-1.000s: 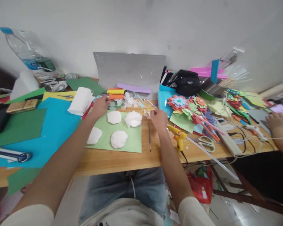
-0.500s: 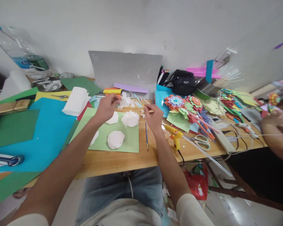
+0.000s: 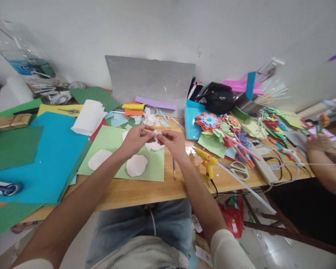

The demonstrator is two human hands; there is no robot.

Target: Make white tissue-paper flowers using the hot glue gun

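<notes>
Both hands meet over the light green sheet (image 3: 154, 172), pinching a small piece of white paper (image 3: 157, 134) between them. My left hand (image 3: 137, 140) grips its left side and my right hand (image 3: 173, 144) its right side, thumbs and forefingers closed. Beneath them, partly hidden, lies a ruffled white paper round (image 3: 154, 146). Two more white paper rounds show in front: one by the sheet's middle (image 3: 137, 165), the other at its left (image 3: 100, 159), partly covered by my left forearm. Beside the sheet rests a thin blue brush (image 3: 174, 169).
A yellow glue gun (image 3: 207, 161), scissors (image 3: 239, 170) and paper flowers (image 3: 210, 121) lie to the right. White scraps and a yellow cutter (image 3: 133, 107) sit behind. Blue paper (image 3: 64, 149) and folded tissue (image 3: 89, 116) are at left. Another person's hand (image 3: 319, 144) is far right.
My hands, apart before, have come together above the green sheet. A small white paper piece now shows between the fingertips. An orange piece under the yellow cutter is uncovered.
</notes>
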